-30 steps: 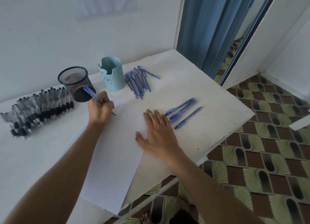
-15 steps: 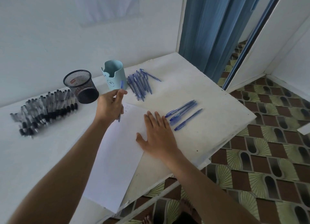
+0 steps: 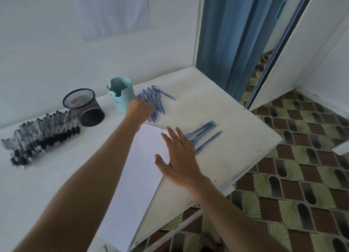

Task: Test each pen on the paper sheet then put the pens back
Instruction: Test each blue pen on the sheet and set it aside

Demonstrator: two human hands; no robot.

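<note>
A white paper sheet [image 3: 136,172] lies on the white table [image 3: 236,123], with faint test marks near its top corner. My left hand [image 3: 140,110] reaches past the sheet to the row of blue pens [image 3: 157,100] beside the teal pen cup [image 3: 120,95]. Its curled fingers are down on that row and seem to hold a blue pen [image 3: 145,97], though the hand is blurred. My right hand [image 3: 177,157] is open with spread fingers over the sheet's right edge. Its fingertips are next to a small group of blue pens [image 3: 205,132].
A black mesh pen cup [image 3: 83,108] stands left of the teal cup. Several black pens [image 3: 41,134] lie in a heap at the far left. The table's right edge drops to a patterned tile floor [image 3: 302,176]. A blue folding door [image 3: 236,34] stands behind the table corner.
My left hand stopped writing, lifted the blue pen off the sheet and carried it right to the row beside the teal cup. My right hand lifted slightly and shifted toward the pens on the right.
</note>
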